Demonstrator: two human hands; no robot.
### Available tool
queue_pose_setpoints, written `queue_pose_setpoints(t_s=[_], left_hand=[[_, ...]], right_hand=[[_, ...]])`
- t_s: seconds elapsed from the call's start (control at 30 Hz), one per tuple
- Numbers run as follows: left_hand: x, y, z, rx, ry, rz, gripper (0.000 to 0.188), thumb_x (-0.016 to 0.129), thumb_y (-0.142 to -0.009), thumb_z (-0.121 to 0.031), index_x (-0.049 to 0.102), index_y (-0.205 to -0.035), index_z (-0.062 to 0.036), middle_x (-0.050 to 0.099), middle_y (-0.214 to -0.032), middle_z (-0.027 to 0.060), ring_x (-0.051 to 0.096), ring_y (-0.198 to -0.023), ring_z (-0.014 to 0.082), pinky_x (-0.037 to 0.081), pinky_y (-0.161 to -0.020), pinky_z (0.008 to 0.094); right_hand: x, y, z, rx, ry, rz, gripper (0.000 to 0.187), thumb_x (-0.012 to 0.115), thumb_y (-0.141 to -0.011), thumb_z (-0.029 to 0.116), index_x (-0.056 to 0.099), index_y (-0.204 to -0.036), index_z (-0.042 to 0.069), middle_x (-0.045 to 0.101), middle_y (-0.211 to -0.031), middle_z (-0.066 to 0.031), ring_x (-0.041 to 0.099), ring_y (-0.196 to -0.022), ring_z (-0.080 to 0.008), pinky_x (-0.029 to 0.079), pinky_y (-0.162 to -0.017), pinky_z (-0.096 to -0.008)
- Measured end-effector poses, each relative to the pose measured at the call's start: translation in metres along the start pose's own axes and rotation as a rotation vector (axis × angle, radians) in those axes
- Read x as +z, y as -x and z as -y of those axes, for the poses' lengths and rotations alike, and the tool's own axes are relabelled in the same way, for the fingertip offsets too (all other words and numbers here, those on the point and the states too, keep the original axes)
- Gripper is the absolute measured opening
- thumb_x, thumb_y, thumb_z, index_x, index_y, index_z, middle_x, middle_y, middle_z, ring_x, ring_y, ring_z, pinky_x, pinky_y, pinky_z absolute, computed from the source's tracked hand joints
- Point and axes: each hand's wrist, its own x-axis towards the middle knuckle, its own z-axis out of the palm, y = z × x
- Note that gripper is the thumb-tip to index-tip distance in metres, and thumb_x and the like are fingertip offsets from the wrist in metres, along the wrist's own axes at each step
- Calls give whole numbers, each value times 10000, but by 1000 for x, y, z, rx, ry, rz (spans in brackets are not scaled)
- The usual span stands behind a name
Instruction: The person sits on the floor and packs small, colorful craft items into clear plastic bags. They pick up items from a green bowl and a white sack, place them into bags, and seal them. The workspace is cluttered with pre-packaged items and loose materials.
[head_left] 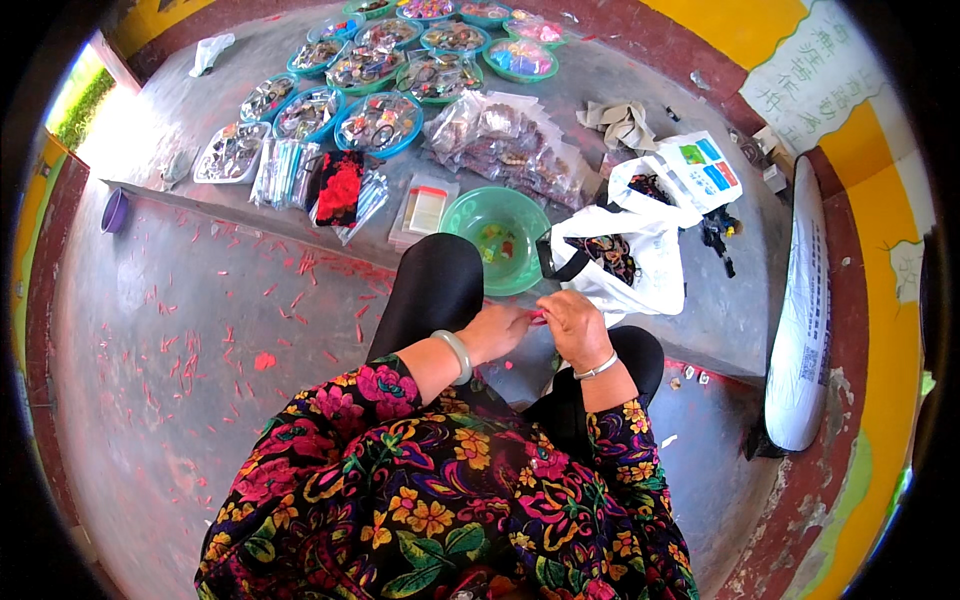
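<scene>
My left hand and my right hand meet above my lap, fingers pinched together. Between their fingertips shows a small pinkish-red piece, too small to name. Just beyond them stands a green translucent basin with a few small green, yellow and red pieces at its bottom. Right of the basin, a white bag lies open, a tangle of dark and coloured small items inside it.
Several basins of small goods fill the raised ledge, beside clear plastic packets. A red-and-black cloth and a flat boxed packet lie nearer. Red scraps litter the floor. A long white sack leans at the right wall.
</scene>
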Motion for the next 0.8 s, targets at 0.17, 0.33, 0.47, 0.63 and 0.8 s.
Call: queue_pose_setpoints(t_s=[0.17, 0.33, 0.47, 0.63, 0.8], left_hand=[[10, -7, 24, -170, 390, 114, 271, 407, -911, -168, 567, -984, 39, 614, -828, 117, 595, -735, 171, 497, -689, 310], [5, -5, 13, -215, 581, 156, 282, 393, -922, -176, 543, -1009, 46, 599, -881, 99, 584, -774, 141, 501, -708, 282], [7, -6, 20, -225, 657, 153, 292, 377, -929, -185, 535, -1042, 34, 591, -927, 90, 587, -795, 142, 500, -726, 272], [0, -5, 12, -200, 940, 115, 310, 367, -934, -198, 531, -1074, 25, 588, -956, 82, 588, -821, 141, 489, -763, 279], [-4, -5, 9, -189, 849, 156, 312, 373, -935, -207, 533, -1076, 21, 590, -959, 81, 586, -840, 149, 484, -777, 284]], right_hand=[[-5, -3, 15, 74, 73, 40, 245, 542, -736, 16, 546, -979, 51, 560, -755, -131, 556, -676, -319, 463, -558, -376], [4, 0, 9, -67, 83, -8, 313, 549, -722, -12, 522, -1027, 59, 566, -782, -129, 564, -700, -317, 472, -573, -371], [8, -1, 10, 91, -90, -33, 422, 570, -695, -27, 490, -1096, 75, 567, -906, -149, 574, -786, -313, 483, -640, -350], [-4, -7, 13, 98, -23, -88, 286, 602, -669, -16, 569, -945, 49, 563, -959, -128, 558, -852, -306, 468, -722, -360], [-8, -9, 12, 86, -19, -112, 134, 625, -638, -3, 612, -768, 28, 571, -922, -112, 545, -871, -292, 451, -749, -365]])
